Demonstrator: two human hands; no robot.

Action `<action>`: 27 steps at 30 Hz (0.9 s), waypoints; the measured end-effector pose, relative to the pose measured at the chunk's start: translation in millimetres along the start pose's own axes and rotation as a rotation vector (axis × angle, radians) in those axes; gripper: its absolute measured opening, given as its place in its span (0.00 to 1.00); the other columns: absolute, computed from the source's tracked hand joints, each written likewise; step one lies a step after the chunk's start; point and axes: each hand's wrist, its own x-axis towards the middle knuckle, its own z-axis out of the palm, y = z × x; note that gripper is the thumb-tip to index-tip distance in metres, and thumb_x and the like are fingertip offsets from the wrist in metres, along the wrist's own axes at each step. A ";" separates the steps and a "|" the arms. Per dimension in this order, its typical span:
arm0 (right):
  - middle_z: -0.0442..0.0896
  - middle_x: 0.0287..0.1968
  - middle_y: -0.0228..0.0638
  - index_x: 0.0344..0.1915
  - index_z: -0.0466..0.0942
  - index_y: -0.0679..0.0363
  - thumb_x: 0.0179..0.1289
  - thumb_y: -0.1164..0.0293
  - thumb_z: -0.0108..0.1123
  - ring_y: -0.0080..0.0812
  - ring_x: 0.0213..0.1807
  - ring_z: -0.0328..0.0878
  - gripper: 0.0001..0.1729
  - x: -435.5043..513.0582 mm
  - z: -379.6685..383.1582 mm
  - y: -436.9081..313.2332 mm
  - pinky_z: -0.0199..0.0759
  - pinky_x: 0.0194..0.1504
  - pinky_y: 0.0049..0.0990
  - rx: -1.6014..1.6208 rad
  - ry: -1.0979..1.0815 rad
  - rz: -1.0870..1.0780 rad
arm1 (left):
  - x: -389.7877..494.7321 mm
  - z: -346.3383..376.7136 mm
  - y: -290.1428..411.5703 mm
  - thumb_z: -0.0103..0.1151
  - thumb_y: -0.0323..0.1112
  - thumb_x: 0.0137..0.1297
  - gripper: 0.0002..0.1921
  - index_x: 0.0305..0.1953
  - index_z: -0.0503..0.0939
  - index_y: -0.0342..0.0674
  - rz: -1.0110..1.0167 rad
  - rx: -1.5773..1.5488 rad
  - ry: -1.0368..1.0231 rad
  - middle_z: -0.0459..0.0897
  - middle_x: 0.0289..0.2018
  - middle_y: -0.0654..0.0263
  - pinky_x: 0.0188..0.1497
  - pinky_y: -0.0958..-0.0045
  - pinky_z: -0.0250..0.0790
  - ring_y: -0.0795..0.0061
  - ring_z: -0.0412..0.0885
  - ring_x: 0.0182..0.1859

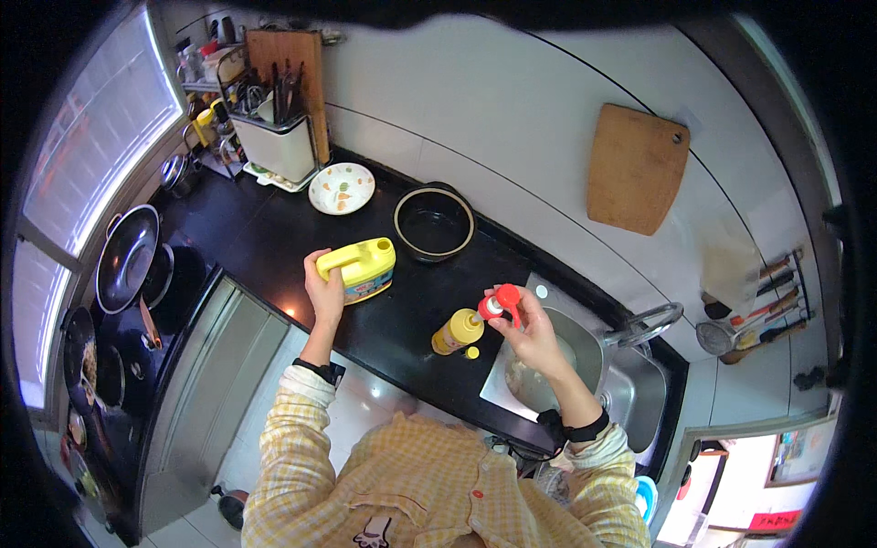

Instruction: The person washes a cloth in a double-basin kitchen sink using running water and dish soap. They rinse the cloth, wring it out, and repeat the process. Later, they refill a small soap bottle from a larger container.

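Observation:
My left hand (325,291) grips the handle of a yellow plastic jug (364,271), whose round mouth is uncapped. The jug tilts slightly above the black countertop (384,335); whether its base touches cannot be told. Between the fingertips of my right hand (534,339) is a red plastic cap (508,296) with a white inner part. Just left of it stands a smaller yellow squeeze bottle (458,332), with a narrow, uncapped neck. Beside that bottle's base lies a small yellow cap (472,353).
A black pot (434,222) and a patterned bowl (342,188) sit by the wall. To the right is a steel sink (634,404) with a curved faucet (647,325). A wok (128,259) rests by the stove at left. A cutting board (638,170) hangs on the wall.

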 end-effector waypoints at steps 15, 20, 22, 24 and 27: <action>0.73 0.56 0.35 0.58 0.67 0.62 0.60 0.81 0.59 0.28 0.58 0.70 0.25 -2.2 7.9 33.9 0.64 0.60 0.28 -0.175 -0.059 -0.010 | -17.9 -19.6 2.1 0.63 0.28 0.53 0.40 0.64 0.50 0.33 0.141 0.052 0.034 0.54 0.65 0.48 0.69 0.60 0.49 0.55 0.56 0.67; 0.73 0.56 0.34 0.58 0.67 0.62 0.62 0.80 0.58 0.27 0.57 0.71 0.24 -2.7 7.1 40.6 0.65 0.59 0.27 -0.121 -0.056 -0.001 | -52.5 -20.0 27.9 0.62 0.27 0.49 0.38 0.61 0.54 0.34 0.624 0.167 0.098 0.51 0.64 0.42 0.67 0.52 0.48 0.42 0.52 0.67; 0.73 0.56 0.34 0.58 0.67 0.62 0.62 0.80 0.58 0.27 0.57 0.71 0.24 -2.9 7.1 40.7 0.66 0.59 0.27 -0.138 -0.057 0.012 | -73.9 -14.3 40.8 0.64 0.29 0.48 0.33 0.57 0.61 0.36 0.655 0.141 -0.081 0.58 0.61 0.45 0.66 0.54 0.50 0.49 0.58 0.64; 0.73 0.57 0.34 0.58 0.67 0.63 0.62 0.80 0.58 0.27 0.56 0.72 0.23 -3.1 7.5 39.6 0.66 0.58 0.27 -0.160 -0.054 0.033 | -88.1 -2.6 50.9 0.66 0.31 0.50 0.28 0.53 0.68 0.36 0.562 -0.001 -0.369 0.68 0.56 0.50 0.62 0.57 0.59 0.50 0.68 0.58; 0.73 0.56 0.35 0.57 0.67 0.63 0.62 0.79 0.58 0.27 0.56 0.72 0.23 -3.2 9.1 37.5 0.67 0.58 0.28 -0.176 -0.041 0.015 | -106.0 18.9 62.0 0.70 0.42 0.50 0.35 0.57 0.67 0.35 0.519 -0.007 -0.649 0.70 0.57 0.50 0.61 0.59 0.62 0.52 0.69 0.59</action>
